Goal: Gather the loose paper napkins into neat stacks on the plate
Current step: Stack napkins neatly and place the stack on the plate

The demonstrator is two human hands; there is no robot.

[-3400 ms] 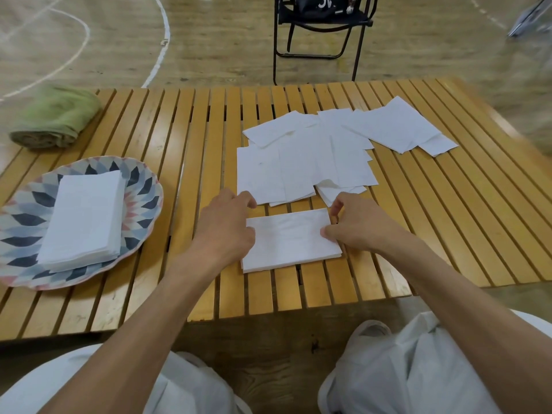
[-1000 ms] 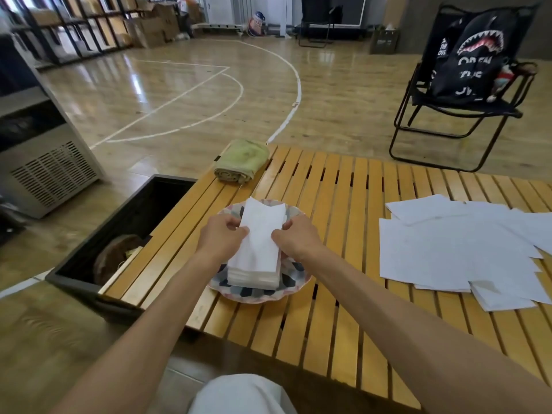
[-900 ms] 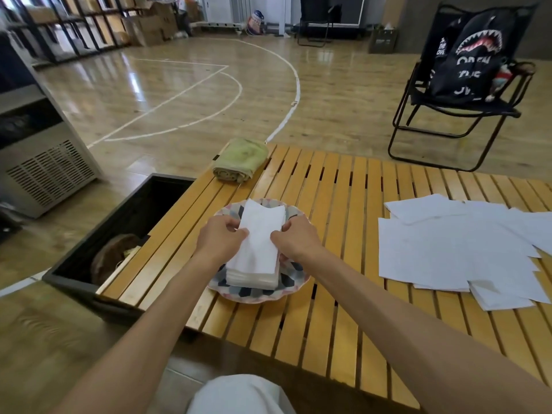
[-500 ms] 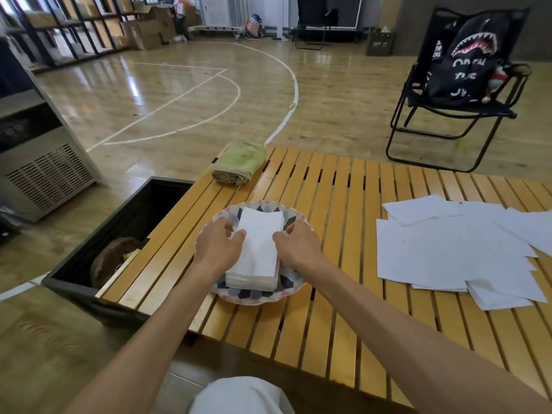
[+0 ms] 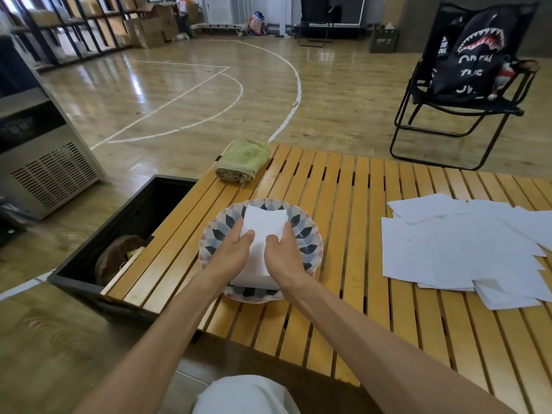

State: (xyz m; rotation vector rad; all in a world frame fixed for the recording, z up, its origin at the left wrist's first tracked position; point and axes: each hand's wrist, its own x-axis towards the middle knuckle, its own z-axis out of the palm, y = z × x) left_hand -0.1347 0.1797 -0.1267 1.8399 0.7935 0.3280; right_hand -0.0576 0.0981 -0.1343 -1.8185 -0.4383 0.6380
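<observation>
A stack of folded white napkins (image 5: 264, 219) lies on the patterned plate (image 5: 307, 234) near the left edge of the slatted wooden table (image 5: 343, 198). My left hand (image 5: 234, 253) rests against the stack's left side and my right hand (image 5: 283, 255) against its right side. Both thumbs lie on top of the stack and the fingers run along its edges. The near part of the stack is hidden by my hands. Several loose napkins (image 5: 454, 249) lie spread out on the right part of the table.
A rolled green towel (image 5: 243, 161) sits at the table's far left corner. A black bin (image 5: 134, 222) stands on the floor just left of the table. A folding chair (image 5: 460, 115) with a black bag stands beyond the table, and a metal unit (image 5: 44, 162) at far left.
My hands carried a folded napkin bundle from the table's front to the plate and lowered it onto the stack. Since half a second ago, both thumbs have moved onto the top.
</observation>
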